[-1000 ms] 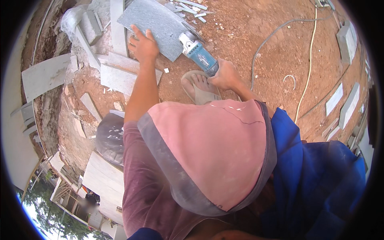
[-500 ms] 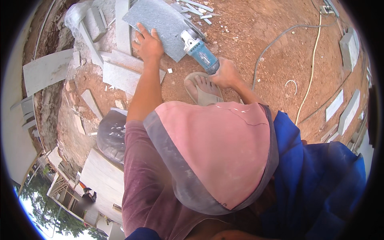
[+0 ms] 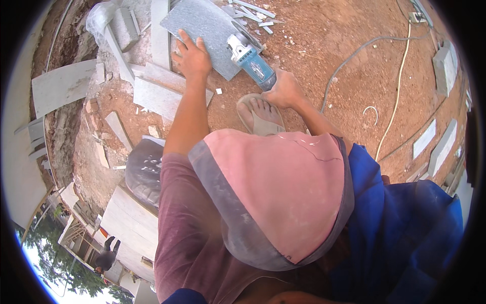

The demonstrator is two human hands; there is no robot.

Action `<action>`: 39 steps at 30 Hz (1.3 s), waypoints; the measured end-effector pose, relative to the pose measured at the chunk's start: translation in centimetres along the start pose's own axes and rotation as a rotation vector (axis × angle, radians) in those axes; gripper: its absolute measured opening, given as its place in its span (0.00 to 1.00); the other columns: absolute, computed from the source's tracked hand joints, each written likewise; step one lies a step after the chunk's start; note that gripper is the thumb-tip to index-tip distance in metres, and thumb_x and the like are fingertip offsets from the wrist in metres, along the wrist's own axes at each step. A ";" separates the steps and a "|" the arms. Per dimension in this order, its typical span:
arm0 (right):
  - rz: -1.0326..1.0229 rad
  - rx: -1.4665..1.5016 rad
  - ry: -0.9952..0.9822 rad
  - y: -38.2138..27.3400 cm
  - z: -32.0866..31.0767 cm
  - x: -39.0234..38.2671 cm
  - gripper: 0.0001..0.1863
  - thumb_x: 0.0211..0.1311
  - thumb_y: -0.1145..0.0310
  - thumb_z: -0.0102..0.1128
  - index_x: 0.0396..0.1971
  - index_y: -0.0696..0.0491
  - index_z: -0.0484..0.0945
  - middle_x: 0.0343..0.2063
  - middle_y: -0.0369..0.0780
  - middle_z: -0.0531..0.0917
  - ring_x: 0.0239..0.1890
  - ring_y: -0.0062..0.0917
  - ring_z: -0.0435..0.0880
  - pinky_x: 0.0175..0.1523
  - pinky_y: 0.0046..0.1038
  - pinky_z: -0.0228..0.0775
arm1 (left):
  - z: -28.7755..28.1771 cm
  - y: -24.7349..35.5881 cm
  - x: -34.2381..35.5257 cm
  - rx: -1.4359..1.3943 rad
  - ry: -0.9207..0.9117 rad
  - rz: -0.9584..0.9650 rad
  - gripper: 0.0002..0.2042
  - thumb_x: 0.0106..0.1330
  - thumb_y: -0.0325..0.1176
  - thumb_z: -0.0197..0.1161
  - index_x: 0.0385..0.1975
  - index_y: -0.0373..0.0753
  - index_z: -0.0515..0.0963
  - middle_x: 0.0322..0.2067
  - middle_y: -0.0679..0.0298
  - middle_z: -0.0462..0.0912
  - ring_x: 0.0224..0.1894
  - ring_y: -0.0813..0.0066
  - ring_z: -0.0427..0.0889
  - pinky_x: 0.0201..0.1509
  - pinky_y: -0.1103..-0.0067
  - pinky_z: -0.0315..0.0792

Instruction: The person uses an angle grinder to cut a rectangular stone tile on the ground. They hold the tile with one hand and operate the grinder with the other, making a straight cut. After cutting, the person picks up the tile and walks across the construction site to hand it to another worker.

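Observation:
A grey stone slab [image 3: 207, 25] lies at the upper middle, and my left hand [image 3: 192, 61] rests on its lower-left part with fingers spread. My right hand [image 3: 283, 88] grips a teal and silver angle grinder [image 3: 255, 66], whose disc is at the slab's right edge; whether it touches cannot be told. My sandalled foot [image 3: 260, 114] is just below the grinder.
Pale slabs [image 3: 61, 88], offcut strips [image 3: 253, 12] and a plastic bag [image 3: 98, 15] lie around. Cables [image 3: 400, 91] cross red soil to a socket [image 3: 416, 17]. More blocks [image 3: 444, 68] stand right. A distant person [image 3: 106, 258] is at lower left.
The whole scene has shifted a little right and down in the view. My hands keep their hold on slab and grinder. The distant person appears in a different posture.

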State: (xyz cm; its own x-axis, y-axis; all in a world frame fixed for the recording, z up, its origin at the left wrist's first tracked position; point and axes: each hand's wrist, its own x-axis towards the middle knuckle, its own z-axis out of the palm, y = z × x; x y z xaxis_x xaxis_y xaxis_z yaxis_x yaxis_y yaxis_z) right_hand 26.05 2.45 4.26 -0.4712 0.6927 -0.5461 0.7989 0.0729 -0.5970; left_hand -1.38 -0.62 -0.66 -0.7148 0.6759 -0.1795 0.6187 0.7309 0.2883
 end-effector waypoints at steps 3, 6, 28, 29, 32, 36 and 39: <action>0.002 -0.004 -0.001 -0.5 -0.2 0.4 0.29 0.43 0.60 0.72 0.41 0.70 0.80 0.40 0.63 0.85 0.48 0.55 0.87 0.56 0.43 0.80 | 0.0 0.0 0.0 -0.009 0.002 -0.004 0.36 0.83 0.57 0.42 0.83 0.51 0.41 0.80 0.46 0.53 0.76 0.32 0.52 0.78 0.46 0.54; 0.013 -0.001 -0.003 -0.5 0.0 1.0 0.29 0.43 0.61 0.70 0.41 0.70 0.80 0.41 0.63 0.85 0.49 0.55 0.87 0.57 0.43 0.79 | 0.1 0.2 0.0 -0.009 0.009 0.008 0.36 0.83 0.57 0.42 0.83 0.51 0.41 0.79 0.46 0.54 0.76 0.31 0.52 0.78 0.46 0.54; -0.015 -0.050 -0.028 -3.6 -0.4 4.2 0.29 0.44 0.61 0.69 0.43 0.69 0.79 0.43 0.62 0.85 0.51 0.54 0.86 0.60 0.42 0.79 | 0.1 0.1 -0.1 -0.036 0.023 0.012 0.35 0.83 0.57 0.41 0.83 0.50 0.42 0.78 0.42 0.56 0.76 0.27 0.52 0.79 0.47 0.52; -0.017 -0.034 -0.032 -4.1 -0.8 4.1 0.29 0.44 0.61 0.69 0.43 0.69 0.79 0.43 0.62 0.86 0.51 0.54 0.86 0.60 0.42 0.79 | 0.2 -0.1 -0.1 -0.033 0.029 0.013 0.35 0.83 0.57 0.41 0.83 0.50 0.42 0.78 0.42 0.56 0.76 0.27 0.52 0.79 0.47 0.52; -0.017 -0.004 -0.034 -4.8 -1.2 4.0 0.28 0.44 0.62 0.69 0.42 0.69 0.80 0.43 0.62 0.86 0.51 0.53 0.87 0.59 0.42 0.79 | 0.3 -0.2 0.0 -0.016 0.032 0.013 0.35 0.83 0.56 0.41 0.83 0.50 0.42 0.78 0.43 0.56 0.75 0.26 0.52 0.78 0.44 0.55; -0.018 -0.038 -0.008 -4.4 -0.7 4.9 0.29 0.44 0.61 0.70 0.42 0.69 0.80 0.42 0.61 0.86 0.51 0.53 0.87 0.59 0.42 0.79 | 0.0 0.3 -0.2 -0.007 0.015 0.011 0.35 0.83 0.55 0.41 0.83 0.50 0.42 0.78 0.45 0.55 0.75 0.24 0.52 0.76 0.42 0.58; -0.024 -0.052 -0.001 -4.8 -0.6 5.4 0.29 0.44 0.60 0.70 0.42 0.69 0.81 0.43 0.62 0.86 0.51 0.53 0.87 0.60 0.42 0.79 | -0.2 0.4 -0.2 -0.005 0.011 0.005 0.35 0.83 0.55 0.41 0.83 0.51 0.42 0.78 0.45 0.55 0.75 0.24 0.52 0.76 0.43 0.58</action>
State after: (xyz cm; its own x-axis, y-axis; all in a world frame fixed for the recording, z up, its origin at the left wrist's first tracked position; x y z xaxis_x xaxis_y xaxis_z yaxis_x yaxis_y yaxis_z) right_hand 19.94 6.22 4.52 -0.4909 0.6896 -0.5324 0.8058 0.1271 -0.5784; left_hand -1.04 -0.54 -0.35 -0.7151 0.6785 -0.1678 0.6209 0.7269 0.2934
